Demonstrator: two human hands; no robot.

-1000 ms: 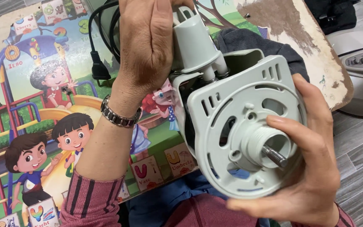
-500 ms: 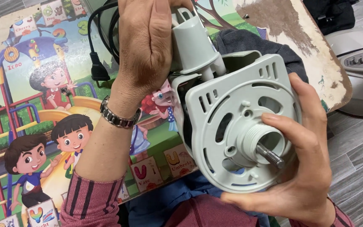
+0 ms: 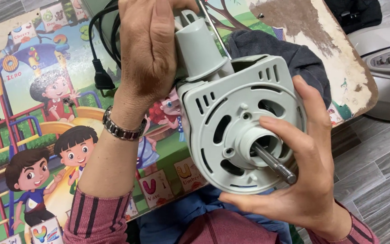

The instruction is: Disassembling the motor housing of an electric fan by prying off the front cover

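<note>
Grey plastic fan motor housing (image 3: 240,131) is held up in the air between both hands, above the tabletop (image 3: 46,113), which has a colourful cartoon print of children, and close to the person's lap. Round vented face points at the camera; a steel shaft (image 3: 274,163) with a threaded tip sticks out of the centre collar.

Left hand (image 3: 147,54) is closed over the top rear of the housing by the neck piece (image 3: 199,49), fingers wrapped out of sight behind it. Right hand (image 3: 310,162) cups the rim from the right and below, half open: thumb lies across the front face touching the collar just above the shaft, fingers curl under the lower edge.

Handling, as a judgement: rigid hard shell, probably fairly heavy for its size with a motor inside, weight centred behind the face. Smooth plastic, slightly slippery, but the vent slots and rim give purchase. Best holds look like the outer rim and the neck; 2 hands suit it. The shaft is a poor grip, thin and likely to turn. The slotted plastic could crack if dropped.

Black power cord and plug (image 3: 102,74) hang behind the left wrist and could snag. Dark grey cloth (image 3: 303,58) lies on the tabletop behind the housing. Metal watch (image 3: 120,129) on the left wrist. Pale grey appliance base (image 3: 387,68) stands on the floor at right.
</note>
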